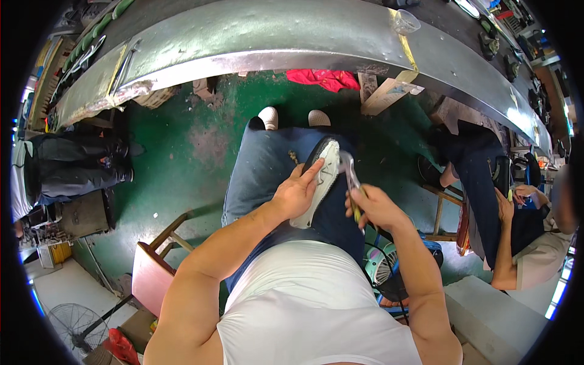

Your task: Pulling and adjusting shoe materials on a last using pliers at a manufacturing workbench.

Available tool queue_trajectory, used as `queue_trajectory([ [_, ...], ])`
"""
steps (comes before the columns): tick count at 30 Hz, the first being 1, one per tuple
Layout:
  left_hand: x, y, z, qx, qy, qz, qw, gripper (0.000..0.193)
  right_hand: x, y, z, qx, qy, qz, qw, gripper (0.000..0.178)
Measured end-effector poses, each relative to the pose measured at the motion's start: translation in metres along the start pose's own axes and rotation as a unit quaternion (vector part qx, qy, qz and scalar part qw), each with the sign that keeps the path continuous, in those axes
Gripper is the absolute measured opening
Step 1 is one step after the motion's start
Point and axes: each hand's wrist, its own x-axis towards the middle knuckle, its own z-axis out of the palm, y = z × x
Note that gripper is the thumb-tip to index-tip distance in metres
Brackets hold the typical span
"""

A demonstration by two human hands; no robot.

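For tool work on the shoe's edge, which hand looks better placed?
Probably the right hand: it holds the metal tool, whose head sits by the shoe's right edge. The left hand is occupied holding the shoe.

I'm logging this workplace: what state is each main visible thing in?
Shoe, bottom up, white underside showing.
Pliers, head beside the shoe; jaw opening unclear.
Left hand, holding the shoe.
Right hand, closed around the pliers.
Red cloth, crumpled.
Metal bench, surface dented.
Wire-caged fan, running or off unclear.

Bare arms (243,236) angled inward, left hand (294,198) gripping, index finger (312,171) outstretched, right hand (378,207) curled closed
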Motion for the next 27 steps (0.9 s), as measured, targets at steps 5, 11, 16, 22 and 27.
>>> queue_trajectory([
  [5,0.0,-0.005,0.004,-0.003,-0.006,0.021,1.0,0.051,0.036,-0.036,0.011,-0.39,0.062,-0.06,0.917,0.045],
  [11,-0.006,-0.008,0.0,0.035,-0.017,0.037,0.999,0.051,0.045,-0.037,0.005,-0.424,0.064,-0.128,0.894,0.045],
  [16,-0.011,-0.004,0.001,0.054,-0.057,0.01,0.997,0.064,0.036,-0.038,0.009,-0.356,0.038,-0.15,0.922,0.046],
  [22,-0.011,-0.017,0.027,-0.12,0.041,-0.054,0.99,0.088,0.021,0.001,0.029,-0.491,0.061,-0.203,0.845,0.041],
  [27,-0.044,-0.038,0.009,-0.341,-0.129,-0.071,0.928,0.096,0.007,0.007,0.028,-0.484,0.067,-0.135,0.862,0.042],
])
